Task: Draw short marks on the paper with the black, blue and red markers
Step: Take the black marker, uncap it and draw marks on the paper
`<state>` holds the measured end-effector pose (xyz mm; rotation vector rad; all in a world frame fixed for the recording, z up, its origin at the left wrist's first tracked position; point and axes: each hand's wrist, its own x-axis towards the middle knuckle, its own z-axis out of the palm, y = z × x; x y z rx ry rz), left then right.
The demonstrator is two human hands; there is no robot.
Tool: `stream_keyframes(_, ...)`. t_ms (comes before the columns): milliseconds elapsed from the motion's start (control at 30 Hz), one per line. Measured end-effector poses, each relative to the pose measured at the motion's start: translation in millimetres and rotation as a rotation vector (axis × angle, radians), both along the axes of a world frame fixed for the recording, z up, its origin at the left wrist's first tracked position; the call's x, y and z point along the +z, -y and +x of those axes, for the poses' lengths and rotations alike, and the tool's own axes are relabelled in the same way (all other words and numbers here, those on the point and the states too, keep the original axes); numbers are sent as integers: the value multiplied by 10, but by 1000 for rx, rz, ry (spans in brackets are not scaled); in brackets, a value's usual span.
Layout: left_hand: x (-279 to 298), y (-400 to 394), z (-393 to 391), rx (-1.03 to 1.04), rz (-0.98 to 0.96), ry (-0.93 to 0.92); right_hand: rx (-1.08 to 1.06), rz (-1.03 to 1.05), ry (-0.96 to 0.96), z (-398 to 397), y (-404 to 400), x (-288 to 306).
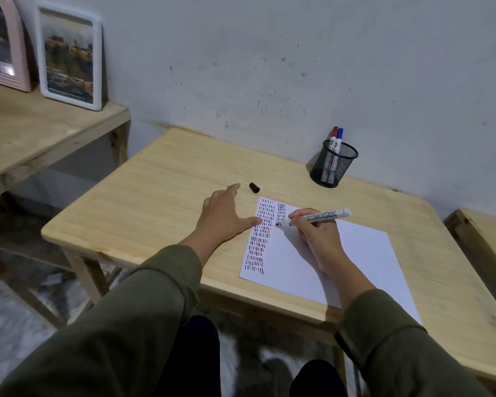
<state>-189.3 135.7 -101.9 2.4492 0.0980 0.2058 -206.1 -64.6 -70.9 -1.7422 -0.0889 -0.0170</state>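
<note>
A white sheet of paper [361, 253] lies on the wooden table [161, 179]. Rows of short black, blue and red marks fill its left strip, and a second column runs down from the top. My right hand [318, 239] holds an uncapped black marker [315, 217] with its tip touching the paper at the second column. My left hand [224, 216] rests flat on the table, fingers spread, thumb on the paper's left edge. The marker's black cap [254, 187] lies on the table just beyond my left hand. The red marker [333, 138] and blue marker [339, 138] stand in a black mesh cup [333, 167].
The mesh cup stands at the table's far right, by the grey wall. A lower wooden shelf [40, 133] at the left carries two framed pictures [69, 55]. Another wooden surface [487, 233] juts in at the right edge.
</note>
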Motion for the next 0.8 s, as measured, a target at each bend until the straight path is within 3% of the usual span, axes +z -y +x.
stream_keyframes(800,39,10,-36,7,-19,-12,-27,-74,8,-28,-6,-3)
